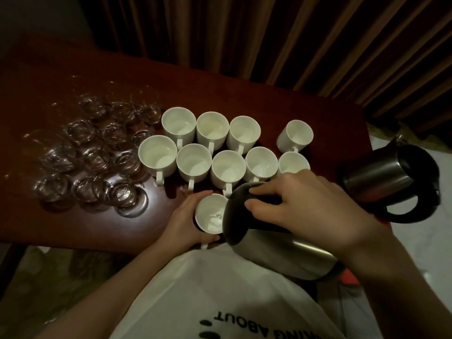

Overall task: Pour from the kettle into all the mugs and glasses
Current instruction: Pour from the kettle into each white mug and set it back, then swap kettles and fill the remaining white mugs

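My right hand [300,204] grips the black handle of a steel kettle [266,243], which is tilted with its top over a white mug [210,214] at the table's near edge. My left hand [186,221] is curled round that mug's left side. Liquid shows at the mug's bottom. Behind it stand several more white mugs [193,162] in two rows, handles toward me. To their left is a cluster of several clear glasses [97,157]. One mug [294,135] stands apart at the back right.
A second steel kettle [389,182] with a black handle sits at the table's right end, lid open. The dark wooden table [73,228] has a brown curtain [269,37] behind it. My white shirt fills the lower middle.
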The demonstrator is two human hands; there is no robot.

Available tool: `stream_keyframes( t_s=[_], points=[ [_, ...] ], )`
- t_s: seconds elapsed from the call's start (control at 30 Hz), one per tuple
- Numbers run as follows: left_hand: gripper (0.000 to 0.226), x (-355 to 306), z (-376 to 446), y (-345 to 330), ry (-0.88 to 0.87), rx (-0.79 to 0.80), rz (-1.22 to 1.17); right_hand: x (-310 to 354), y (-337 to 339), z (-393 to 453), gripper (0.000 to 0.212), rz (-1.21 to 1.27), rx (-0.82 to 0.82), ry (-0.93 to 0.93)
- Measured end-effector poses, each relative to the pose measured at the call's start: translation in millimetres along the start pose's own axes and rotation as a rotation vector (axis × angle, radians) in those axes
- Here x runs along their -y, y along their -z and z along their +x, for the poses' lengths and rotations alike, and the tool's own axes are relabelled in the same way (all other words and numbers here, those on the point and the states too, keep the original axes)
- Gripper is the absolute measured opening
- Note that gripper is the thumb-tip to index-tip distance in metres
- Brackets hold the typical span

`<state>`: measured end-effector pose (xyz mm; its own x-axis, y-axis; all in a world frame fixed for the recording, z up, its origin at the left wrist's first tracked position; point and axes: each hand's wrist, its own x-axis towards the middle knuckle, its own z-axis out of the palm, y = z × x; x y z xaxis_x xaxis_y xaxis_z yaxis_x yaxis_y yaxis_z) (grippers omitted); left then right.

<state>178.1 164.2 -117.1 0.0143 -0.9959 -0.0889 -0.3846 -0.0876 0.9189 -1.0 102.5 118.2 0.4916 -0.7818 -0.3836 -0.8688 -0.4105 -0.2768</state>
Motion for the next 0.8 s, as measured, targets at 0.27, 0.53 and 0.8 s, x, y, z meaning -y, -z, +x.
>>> stream_keyframes(
  t_s=[0.27, 0.53, 0.8],
  points=[
    [0.092, 1.7, -0.1, -3.4, 0.042, -0.048, 0.02, -37.6, -27.7, -20.0, 0.044, 0.366, -0.079, -0.13],
    [0.091, -8.9, -4.2, -7.3, 0.069, -0.063, 0.042, -62.0, -60.9, -58.0, 0.023, 0.732, -0.338, -0.242],
    [0.094, -31.4, -9.6, -28.5, 0.051, 0.002, 0.095, -84.0, -88.8, -88.6, 0.012, 0.952, -0.592, -0.43]
  ],
)
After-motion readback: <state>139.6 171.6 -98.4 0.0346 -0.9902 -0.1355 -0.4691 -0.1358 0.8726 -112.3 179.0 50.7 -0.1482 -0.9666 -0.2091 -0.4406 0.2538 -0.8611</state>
